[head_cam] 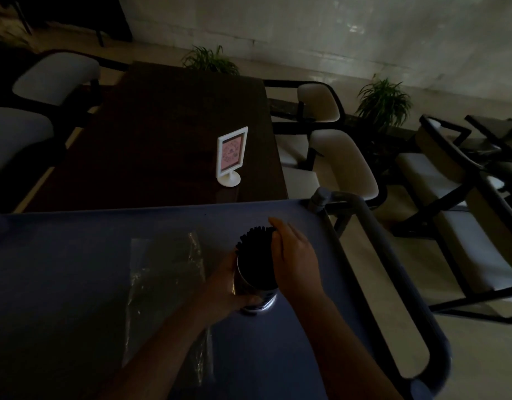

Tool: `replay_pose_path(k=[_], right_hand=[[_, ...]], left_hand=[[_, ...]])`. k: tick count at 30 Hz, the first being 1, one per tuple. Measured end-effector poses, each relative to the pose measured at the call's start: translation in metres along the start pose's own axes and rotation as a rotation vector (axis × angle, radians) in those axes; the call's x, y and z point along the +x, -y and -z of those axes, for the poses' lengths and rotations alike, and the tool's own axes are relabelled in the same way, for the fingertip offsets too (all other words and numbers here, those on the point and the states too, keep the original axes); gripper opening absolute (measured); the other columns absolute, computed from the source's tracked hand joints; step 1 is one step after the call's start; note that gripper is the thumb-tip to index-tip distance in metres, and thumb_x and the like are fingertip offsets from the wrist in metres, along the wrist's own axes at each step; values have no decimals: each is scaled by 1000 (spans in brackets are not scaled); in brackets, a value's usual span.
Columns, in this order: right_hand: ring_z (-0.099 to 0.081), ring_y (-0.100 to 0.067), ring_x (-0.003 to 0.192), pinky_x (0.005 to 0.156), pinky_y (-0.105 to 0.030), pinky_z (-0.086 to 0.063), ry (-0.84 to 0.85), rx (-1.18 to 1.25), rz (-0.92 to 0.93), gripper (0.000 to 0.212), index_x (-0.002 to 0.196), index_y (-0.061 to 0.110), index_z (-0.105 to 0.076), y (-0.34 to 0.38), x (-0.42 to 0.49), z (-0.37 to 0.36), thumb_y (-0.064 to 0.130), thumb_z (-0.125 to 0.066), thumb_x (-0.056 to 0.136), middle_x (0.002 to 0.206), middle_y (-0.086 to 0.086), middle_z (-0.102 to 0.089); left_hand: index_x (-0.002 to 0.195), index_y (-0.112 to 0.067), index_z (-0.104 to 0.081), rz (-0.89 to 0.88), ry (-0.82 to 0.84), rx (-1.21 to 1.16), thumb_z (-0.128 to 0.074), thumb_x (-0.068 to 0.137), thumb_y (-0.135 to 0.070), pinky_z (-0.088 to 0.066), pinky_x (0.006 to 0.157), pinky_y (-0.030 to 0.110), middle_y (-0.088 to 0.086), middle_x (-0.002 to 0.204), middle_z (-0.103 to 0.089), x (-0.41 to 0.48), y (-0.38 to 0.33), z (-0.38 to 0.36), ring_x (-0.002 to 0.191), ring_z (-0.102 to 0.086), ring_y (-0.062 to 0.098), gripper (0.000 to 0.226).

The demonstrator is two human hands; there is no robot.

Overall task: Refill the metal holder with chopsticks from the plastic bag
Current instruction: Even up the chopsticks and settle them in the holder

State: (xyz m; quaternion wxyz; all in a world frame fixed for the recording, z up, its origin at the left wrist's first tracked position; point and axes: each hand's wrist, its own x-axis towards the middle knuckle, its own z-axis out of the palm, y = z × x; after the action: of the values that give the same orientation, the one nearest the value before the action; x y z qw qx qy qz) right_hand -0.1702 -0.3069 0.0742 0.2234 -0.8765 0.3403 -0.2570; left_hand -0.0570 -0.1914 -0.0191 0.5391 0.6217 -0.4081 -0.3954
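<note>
Dim dining room, seen from above. At centre, a metal holder (pixel 253 287) standing on a blue cart tray (pixel 90 255), already crowded with dark chopsticks (pixel 256 236) fanning out of its mouth toward 12 o'clock. Left hand (pixel 220 284) wrapped around the holder's side from 9 o'clock, grip clenched on the metal, probably to stop it tipping or sliding. Right hand (pixel 292 258) at 3 o'clock of the bundle, fingers loosely curled with the tips touching the chopstick ends, likely to gather and settle them; whether anything was pinched, impossible to tell in the gloom. Clear plastic bag (pixel 165 287) lying flat on the tray at 9 o'clock of the holder, partly under the left forearm, dark contents faintly visible inside. Beyond the tray at 12 o'clock, a dark tabletop (pixel 162 140) carrying a white sign stand (pixel 231 157). Pale chairs (pixel 344 166) at 2 o'clock. Refilling apparently well along, judging by the full holder.
</note>
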Motion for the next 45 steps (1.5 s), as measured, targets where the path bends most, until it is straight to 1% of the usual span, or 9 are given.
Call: replay_pose_path(k=[7, 12, 16, 20, 26, 29, 35, 40, 45], right_hand=[[-58, -1, 81, 67, -14, -38, 46, 108, 6, 39, 105, 24, -64, 8, 4, 4, 46, -33, 99, 98, 8, -66], [-59, 1, 101, 83, -9, -43, -5, 417, -40, 42, 118, 20, -63, 2, -5, 8, 46, -39, 96, 108, 6, -65], [-59, 1, 112, 86, -15, -51, 21, 783, -211, 54, 132, 22, -54, -22, -27, 8, 53, -49, 88, 124, 11, -61], [-55, -3, 125, 101, -23, -48, 276, 710, -140, 70, 135, 38, -43, -40, -43, 0, 49, -76, 74, 133, 17, -59], [-51, 2, 127, 99, -15, -46, 347, 688, -111, 88, 134, 56, -35, -37, -39, -6, 52, -87, 63, 136, 29, -53], [-49, 0, 130, 103, -22, -45, 342, 702, -95, 93, 137, 54, -34, -39, -34, -7, 48, -88, 62, 138, 27, -51], [-49, 6, 127, 96, -15, -46, 368, 727, -127, 88, 129, 67, -33, -41, -33, -12, 50, -87, 62, 134, 36, -50], [-52, -1, 127, 102, -26, -47, 344, 768, -140, 86, 130, 62, -38, -46, -34, -16, 45, -88, 63, 134, 27, -54], [-49, 2, 127, 100, -19, -47, 348, 791, -167, 87, 132, 47, -36, -52, -24, -20, 15, -87, 70, 139, 16, -50]], left_hand=[[135, -56, -34, 16, 30, -20, -89, 65, -25, -43, 107, 27, -20, 144, -48, 0, -2, 1, 134, -44, 4, 95], [135, -49, -34, 27, 0, -25, -90, 61, -23, -41, 108, 35, -7, 147, -46, -2, 2, 1, 135, -44, 8, 96], [127, -56, -41, 39, -55, 10, -92, 57, -21, -47, 98, 19, -15, 135, -57, -4, 5, 1, 127, -52, 2, 94], [120, -63, -45, 59, -94, 40, -96, 51, -32, -54, 91, 24, -22, 128, -62, -5, 4, 0, 119, -61, 5, 91], [112, -75, -39, 86, -110, 105, -93, 44, -42, -46, 75, 0, -50, 111, -56, -2, -14, 1, 103, -56, -23, 92], [114, -61, -40, 99, -155, 117, -90, 43, -53, -45, 73, -2, -38, 109, -65, -4, -17, 1, 100, -56, -24, 87], [112, -76, -34, 145, -134, 129, -89, 41, -57, -46, 75, 0, -51, 113, -54, -6, -22, 0, 108, -54, -21, 91], [111, -83, -28, 166, -92, 126, -89, 40, -59, -50, 78, 6, -49, 114, -55, 1, -17, 2, 108, -55, -20, 97], [112, -85, -18, 199, -111, 128, -91, 47, -44, -49, 96, 24, -34, 123, -48, 9, -26, 0, 116, -51, -7, 106]])
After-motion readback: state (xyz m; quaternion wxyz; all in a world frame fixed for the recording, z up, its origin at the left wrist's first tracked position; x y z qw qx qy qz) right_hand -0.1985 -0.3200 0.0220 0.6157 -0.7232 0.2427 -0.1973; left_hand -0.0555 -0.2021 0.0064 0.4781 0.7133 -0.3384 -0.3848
